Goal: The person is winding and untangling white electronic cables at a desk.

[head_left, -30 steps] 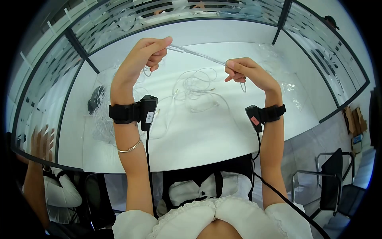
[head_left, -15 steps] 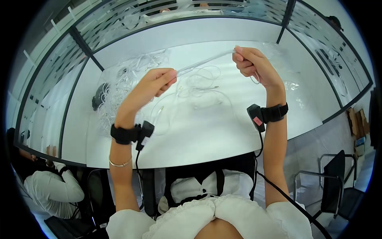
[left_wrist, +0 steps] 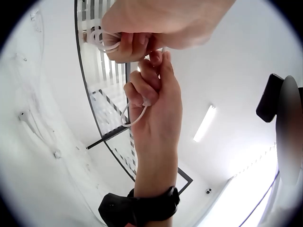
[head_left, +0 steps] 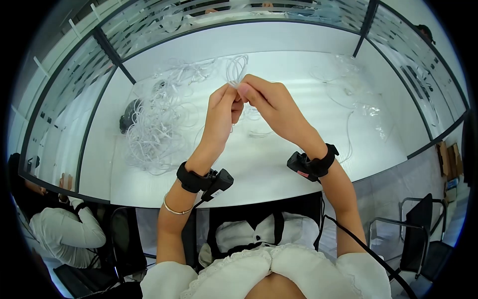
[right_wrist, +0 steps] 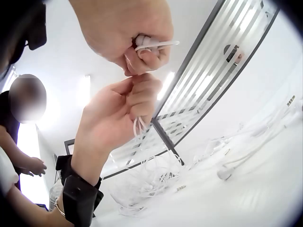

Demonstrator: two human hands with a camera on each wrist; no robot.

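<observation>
In the head view my left hand [head_left: 220, 109] and right hand [head_left: 271, 104] meet over the far middle of the table, thumbs and fingertips pinching a white cable [head_left: 238, 68] between them. Several slim loops of it stand up above the fingertips. Seen from the right wrist, the right hand [right_wrist: 135, 30] curls its fingers round white plastic end pieces [right_wrist: 147, 43] of the cable. Strands also hang from the curled fingers of the left hand [right_wrist: 111, 113]. The left wrist view shows a small loop beside the right hand's fingers.
On the left of the table [head_left: 279, 174] lies a big tangle of white cables [head_left: 157, 124] near a dark object [head_left: 130, 115]. Clear plastic bags [head_left: 371, 117] and a loose cable [head_left: 350, 132] lie at the right. Low partitions [head_left: 249, 37] enclose the far side and both ends.
The cable was stretched between my separated hands; now the hands are together and it stands in loops above the fingertips. My right hand has moved left toward the left hand.
</observation>
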